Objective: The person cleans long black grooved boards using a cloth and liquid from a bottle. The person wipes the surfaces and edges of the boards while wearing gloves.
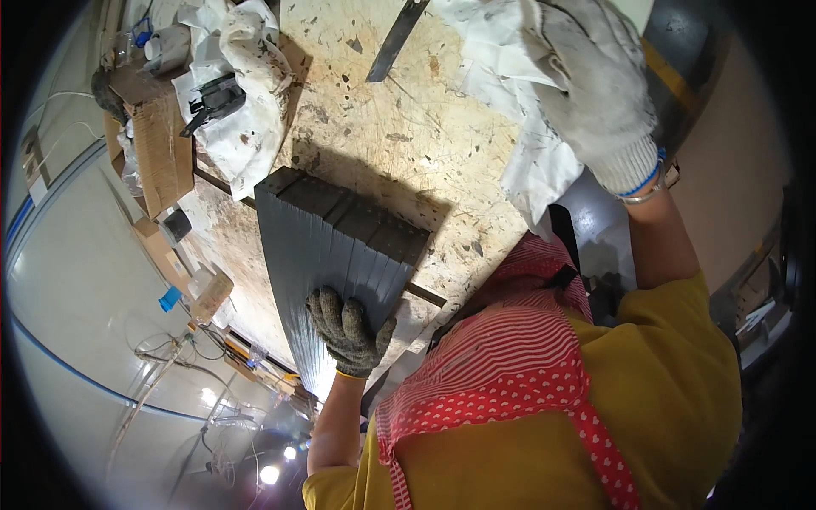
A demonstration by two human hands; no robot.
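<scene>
A bundle of long dark grey strips (327, 246), their end faces turned toward the far side, lies slanting over the worn worktable. My left hand (347, 330), in a dark grey knit glove, rests on its near part, fingers laid over the strips and thumb by the right edge. At the upper right, my right hand (595, 81) wears a white knit glove and is closed on a crumpled white cloth (544, 174) smudged with dark marks. Its fingertips are partly hidden by the cloth's folds. A single dark flat strip (396, 42) lies apart at the far edge of view.
The pale worktable (408, 127) is scratched and spotted with dark flecks. On the left are stained white rags (246, 140) with a black clip-like piece (219, 100) on them, and a cardboard box (161, 161). Cables (174, 361) and small boxes line the wall side.
</scene>
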